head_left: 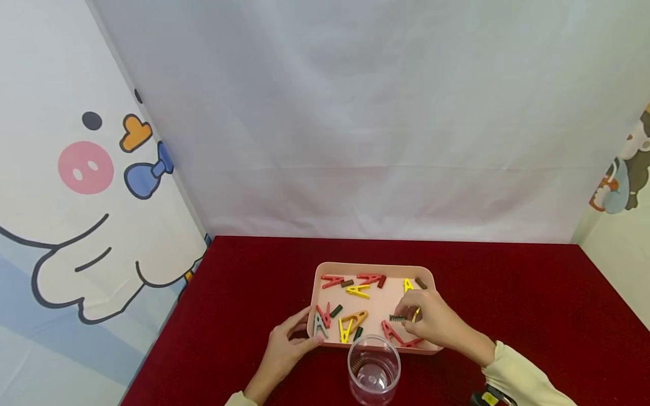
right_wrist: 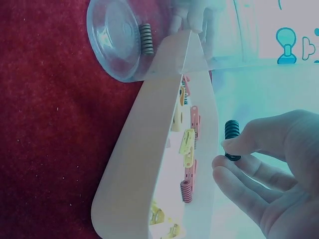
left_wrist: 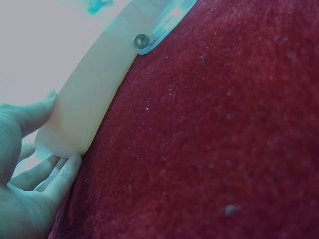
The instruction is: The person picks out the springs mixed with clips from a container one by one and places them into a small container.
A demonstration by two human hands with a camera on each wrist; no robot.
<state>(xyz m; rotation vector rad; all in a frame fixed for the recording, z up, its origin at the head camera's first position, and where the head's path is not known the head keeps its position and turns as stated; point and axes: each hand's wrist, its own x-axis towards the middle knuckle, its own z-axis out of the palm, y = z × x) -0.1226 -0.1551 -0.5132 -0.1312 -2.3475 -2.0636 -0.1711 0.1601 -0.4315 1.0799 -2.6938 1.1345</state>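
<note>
My right hand (head_left: 431, 318) is over the right part of a pink tray (head_left: 376, 304) and pinches a dark green coil spring (head_left: 396, 318). In the right wrist view, thumb and fingertips grip this spring (right_wrist: 232, 130) near its lower end, and it points upward there. At the tray's front left corner my left hand (head_left: 284, 344) grips the wall, thumb on the inside of the rim and fingers around the outside. In front of the tray stands a clear plastic cup (head_left: 376, 389) with a brown spring (right_wrist: 146, 40) inside at its bottom.
Inside the tray lie several clips: red (head_left: 332, 281), yellow (head_left: 358, 291), orange (head_left: 361, 317) and grey (head_left: 319, 325). Loose springs lie among them, such as a green one (head_left: 336, 310) and a red one (head_left: 382, 281). A dark red cloth (head_left: 254, 282) covers the table.
</note>
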